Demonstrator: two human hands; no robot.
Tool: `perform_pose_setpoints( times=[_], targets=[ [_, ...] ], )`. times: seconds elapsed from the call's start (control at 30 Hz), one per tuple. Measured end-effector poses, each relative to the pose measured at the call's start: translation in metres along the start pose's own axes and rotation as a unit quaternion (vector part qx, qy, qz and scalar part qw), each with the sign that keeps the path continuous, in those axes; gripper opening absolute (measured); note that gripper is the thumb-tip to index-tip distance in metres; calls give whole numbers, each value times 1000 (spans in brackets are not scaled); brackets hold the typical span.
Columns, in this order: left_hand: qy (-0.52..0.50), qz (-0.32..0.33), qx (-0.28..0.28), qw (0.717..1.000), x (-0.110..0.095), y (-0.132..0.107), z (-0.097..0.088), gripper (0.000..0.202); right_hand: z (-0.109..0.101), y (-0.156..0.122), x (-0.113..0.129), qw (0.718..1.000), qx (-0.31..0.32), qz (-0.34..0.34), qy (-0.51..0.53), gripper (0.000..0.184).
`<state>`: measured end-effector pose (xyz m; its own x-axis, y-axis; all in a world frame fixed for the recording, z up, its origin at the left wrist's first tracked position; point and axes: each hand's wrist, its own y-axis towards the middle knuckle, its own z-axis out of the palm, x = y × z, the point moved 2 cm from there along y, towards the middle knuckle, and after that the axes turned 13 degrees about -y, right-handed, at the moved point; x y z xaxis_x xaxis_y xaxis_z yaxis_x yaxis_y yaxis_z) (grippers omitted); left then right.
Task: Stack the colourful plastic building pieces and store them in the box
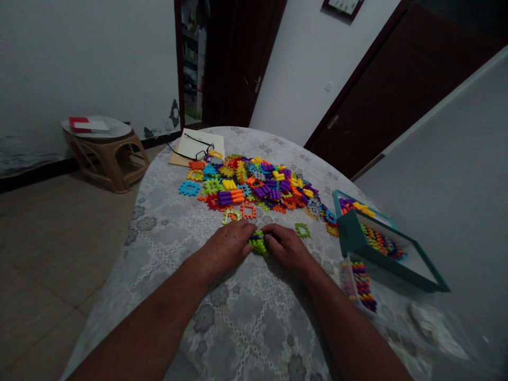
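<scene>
Between my hands is a small cluster of green interlocking plastic building pieces, with some dark purple showing at its top. My left hand grips it from the left, fingers closed, the tips partly hidden. From the right, my right hand pinches the same cluster with thumb and forefinger. Just beyond my hands lie an orange square frame piece and a light green frame piece. Another green frame piece rests to the right, apart from my hand.
A wide pile of colourful plastic pieces covers the table's middle. Glasses lie on a notebook at the back left. On the right stand a teal box and a clear tub, both holding linked pieces. A stool stands left.
</scene>
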<state>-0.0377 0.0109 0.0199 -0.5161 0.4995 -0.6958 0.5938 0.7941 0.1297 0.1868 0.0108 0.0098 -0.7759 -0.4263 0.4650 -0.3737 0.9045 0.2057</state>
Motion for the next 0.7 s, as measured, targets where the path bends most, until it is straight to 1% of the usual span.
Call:
perform_pose_setpoints(
  times=[0.07, 0.13, 0.17, 0.27, 0.33, 0.4, 0.47, 0.57, 0.63, 0.7],
  targets=[
    [2, 2, 5, 1000, 0, 0, 0, 34, 0, 8, -7, 999, -25, 14, -29, 27],
    [3, -5, 4, 1000, -1, -1, -1, 34, 0, 21, -17, 994, -49, 31, -95, 32],
    [4, -7, 4, 1000, -2, -1, -1, 34, 1, 29, -22, 989, -51, 40, -134, 35],
    [7, -9, 5, 1000, -3, 0, -2, 35, 4, 53, -31, 971, -23, 64, -231, 41],
    [9, -8, 8, 1000, -2, 0, -2, 35, 5, 65, -29, 956, 8, 87, -279, 36],
    [10, -8, 8, 1000, -1, 1, -2, 36, 4, 69, -23, 942, 36, 111, -315, 29],
    [12, -11, 11, 1000, -1, 1, -1, 37, 2, 65, -16, 933, 55, 124, -332, 24],
    [17, -15, 15, 1000, -1, 1, -1, 36, -2, 43, -8, 930, 63, 128, -340, 18],
    [18, -16, 15, 1000, -1, 0, -1, 37, -4, 22, -6, 927, 49, 129, -348, 15],
    [20, -14, 13, 1000, -1, 0, -1, 38, -5, 2, -7, 930, 14, 116, -349, 11]
  ],
)
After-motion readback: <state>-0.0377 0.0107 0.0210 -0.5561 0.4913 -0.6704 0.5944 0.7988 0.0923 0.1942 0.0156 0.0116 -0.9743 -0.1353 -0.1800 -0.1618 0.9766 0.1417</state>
